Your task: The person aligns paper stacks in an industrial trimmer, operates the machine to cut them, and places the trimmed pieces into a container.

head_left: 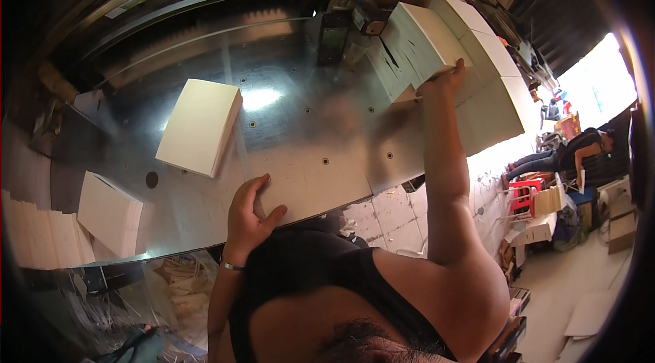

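My right hand (447,81) reaches far to the right, its fingers closed on the near corner of a thick stack of cream paper (430,39). Gaps show between the sheets along that stack's left side. My left hand (251,218) lies at the metal table's (286,124) front edge, holding nothing, with thumb and fingers apart. Left of centre, a neat block of cream paper (198,124) lies flat and slightly turned, apart from both hands.
More paper blocks (112,216) stand at the table's left end, beside a long row of paper (44,233). Further piles (495,56) line the right end. A dark machine opening (205,28) spans the back. Another person (566,155) bends over at far right, near a red stool (524,196).
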### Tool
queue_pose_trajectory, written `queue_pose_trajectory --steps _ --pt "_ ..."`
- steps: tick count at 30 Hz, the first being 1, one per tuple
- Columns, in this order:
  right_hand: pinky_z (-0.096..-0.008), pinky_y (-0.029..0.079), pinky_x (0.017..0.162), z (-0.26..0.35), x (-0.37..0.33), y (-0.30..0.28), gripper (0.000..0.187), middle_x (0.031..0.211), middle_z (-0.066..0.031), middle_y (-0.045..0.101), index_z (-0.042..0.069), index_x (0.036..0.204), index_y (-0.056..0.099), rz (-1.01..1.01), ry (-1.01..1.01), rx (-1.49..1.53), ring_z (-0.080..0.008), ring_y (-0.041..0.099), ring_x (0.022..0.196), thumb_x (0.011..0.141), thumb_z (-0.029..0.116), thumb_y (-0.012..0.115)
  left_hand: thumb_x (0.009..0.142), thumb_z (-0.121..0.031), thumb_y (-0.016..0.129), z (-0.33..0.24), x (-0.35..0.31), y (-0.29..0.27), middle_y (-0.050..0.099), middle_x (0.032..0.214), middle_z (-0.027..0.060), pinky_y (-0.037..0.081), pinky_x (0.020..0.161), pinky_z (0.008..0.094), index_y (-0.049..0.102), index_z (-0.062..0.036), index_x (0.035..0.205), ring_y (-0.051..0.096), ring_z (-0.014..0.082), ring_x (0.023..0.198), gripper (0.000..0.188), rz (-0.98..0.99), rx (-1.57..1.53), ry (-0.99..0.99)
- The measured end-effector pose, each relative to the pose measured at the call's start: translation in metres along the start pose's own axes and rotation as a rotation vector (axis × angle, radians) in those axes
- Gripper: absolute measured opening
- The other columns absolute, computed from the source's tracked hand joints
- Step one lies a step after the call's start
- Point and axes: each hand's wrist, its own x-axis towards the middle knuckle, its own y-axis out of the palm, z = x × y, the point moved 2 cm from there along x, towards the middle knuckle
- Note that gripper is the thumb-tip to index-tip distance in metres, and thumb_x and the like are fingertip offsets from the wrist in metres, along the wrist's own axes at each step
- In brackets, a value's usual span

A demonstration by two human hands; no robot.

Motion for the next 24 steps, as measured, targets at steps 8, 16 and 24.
queue_pose_trajectory --steps 8,16,24 --pt "-0.0477 0.044 0.107 -0.016 0.012 0.022 0.066 0.138 -0.0087 0.058 0.01 0.142 0.049 -0.144 -0.037 0.116 -0.0296 0.056 0.126 0.093 0.054 0.056 0.082 -0.035 0.083 -0.003 0.0 -0.001 0.065 0.128 0.0185 0.049 0.103 0.0416 0.059 0.0012 0.133 0.063 0.0335 0.119 0.067 -0.017 0.001 -0.043" --pt "-0.0451 0.046 0.105 -0.017 0.041 0.002 0.07 0.14 -0.0096 0.056 0.008 0.142 0.048 -0.098 -0.118 0.177 -0.0271 0.057 0.123 0.089 0.052 0.063 0.083 -0.028 0.083 0.002 0.003 0.003 0.066 0.127 0.0199 0.05 0.103 0.0395 0.059 0.0038 0.13 0.065 0.0318 0.119 0.062 0.0 -0.126 -0.049" --pt "-0.0508 0.045 0.109 -0.021 0.033 0.016 0.112 0.16 -0.014 0.028 0.005 0.159 0.014 -0.402 0.017 0.167 -0.0328 0.048 0.137 0.078 0.057 0.072 0.086 -0.029 0.082 -0.002 0.004 0.005 0.066 0.127 0.0186 0.05 0.102 0.0383 0.06 0.0039 0.13 0.066 0.0293 0.117 0.059 -0.002 -0.158 -0.02"
